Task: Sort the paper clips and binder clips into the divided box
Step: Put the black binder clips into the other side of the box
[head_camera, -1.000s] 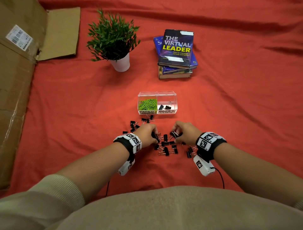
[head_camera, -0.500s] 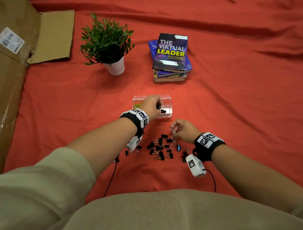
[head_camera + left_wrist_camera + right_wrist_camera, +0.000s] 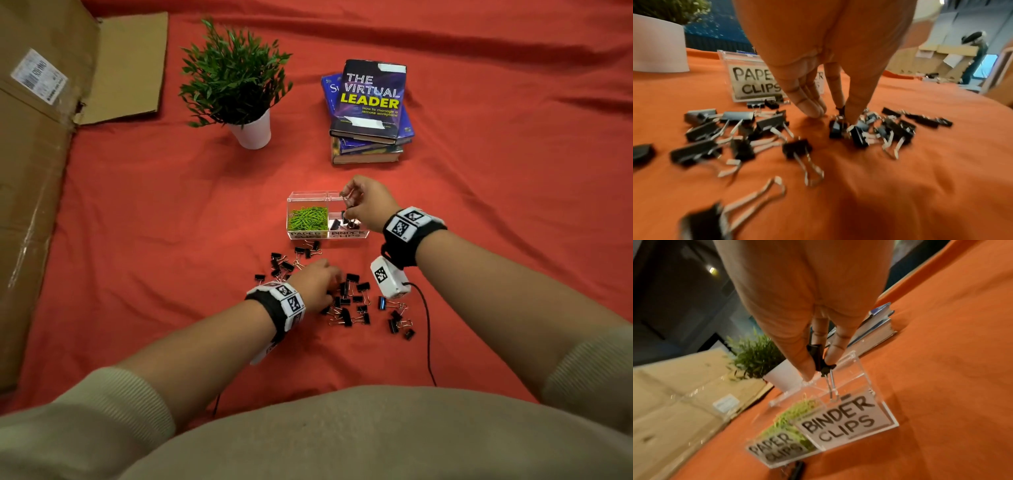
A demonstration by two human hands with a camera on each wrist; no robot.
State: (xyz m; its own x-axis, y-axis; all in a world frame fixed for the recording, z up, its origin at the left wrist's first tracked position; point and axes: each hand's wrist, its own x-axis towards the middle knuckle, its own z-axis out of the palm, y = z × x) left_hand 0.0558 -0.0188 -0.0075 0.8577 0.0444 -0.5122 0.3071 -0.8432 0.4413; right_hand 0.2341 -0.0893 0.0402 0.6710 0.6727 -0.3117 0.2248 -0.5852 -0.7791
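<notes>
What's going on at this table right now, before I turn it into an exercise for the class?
A person is sorting clips into a clear divided box. The right hand pinches a black binder clip over the compartment labelled binder clips, which already holds a few. The left hand reaches into the loose binder clips on the red cloth, fingertips on one. The green paper clips fill the other compartment.

Clear acrylic divided box (image 3: 308, 200) holds green paper clips (image 3: 307, 218) left, few black binder clips (image 3: 335, 224) right; more black binder clips (image 3: 356, 301) lie scattered before it.
</notes>
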